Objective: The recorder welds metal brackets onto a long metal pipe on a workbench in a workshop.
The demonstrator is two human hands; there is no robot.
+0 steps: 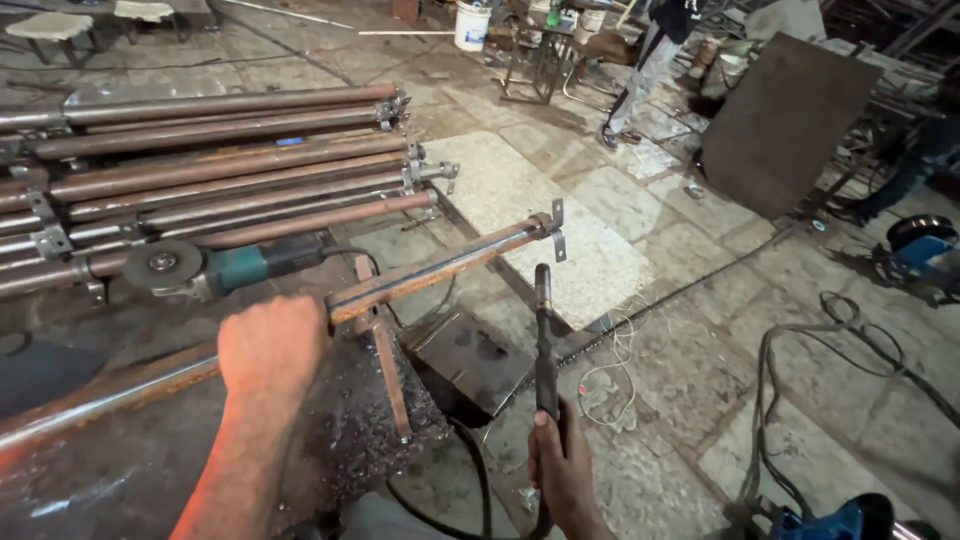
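- While the left hand (272, 345) clamps the rusty steel pipe (440, 268) mid-frame, it looks heavy, rigid, rough.
- Right hand (565, 465) wraps the welding electrode holder (544, 340), lower centre, by its handle.

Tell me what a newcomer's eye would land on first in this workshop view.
First, the left hand gripping a rusty steel pipe that slants across the middle, a bracket at its far end. Just below, the right hand holds a dark welding holder upright, its tip close under the pipe. To the left lies a teal angle grinder against a stack of similar pipes.
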